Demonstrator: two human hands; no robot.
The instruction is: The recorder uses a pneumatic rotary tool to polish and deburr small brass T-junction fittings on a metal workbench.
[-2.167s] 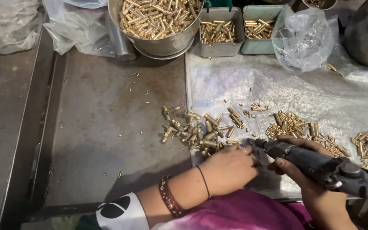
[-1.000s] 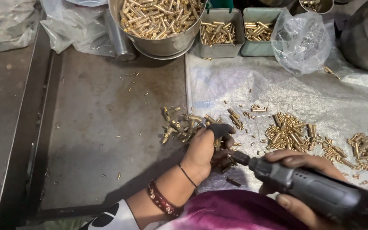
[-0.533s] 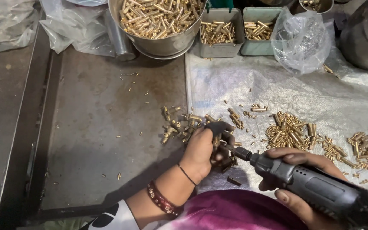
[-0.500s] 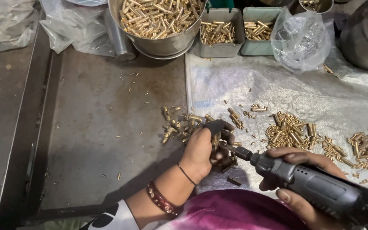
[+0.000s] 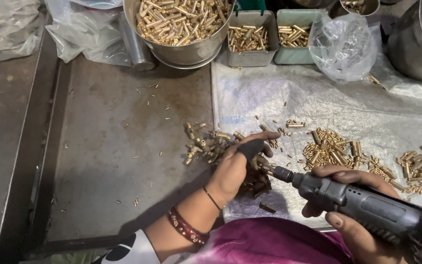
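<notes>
My left hand (image 5: 240, 164), with a dark cover on one fingertip, pinches a small brass piece (image 5: 259, 163) above a heap of brass pieces (image 5: 206, 143). My right hand (image 5: 355, 215) grips a dark grey rotary tool (image 5: 362, 205). The tool's tip (image 5: 269, 171) touches the held brass piece. Bangles sit on my left wrist. More brass pieces (image 5: 330, 149) lie spread on the woven plastic sheet (image 5: 318, 102) to the right of my hands.
A steel bowl (image 5: 184, 46) full of brass pieces stands at the back, beside two small grey trays (image 5: 250, 32) of the same. A crumpled clear bag (image 5: 345, 44) and a steel pot (image 5: 418, 41) are at the back right. Plastic bags (image 5: 6, 29) lie at the back left.
My left hand moved left from the tool to the heap, picked up a brass piece and raised it. The rotary tool's tip came up to meet that piece.
</notes>
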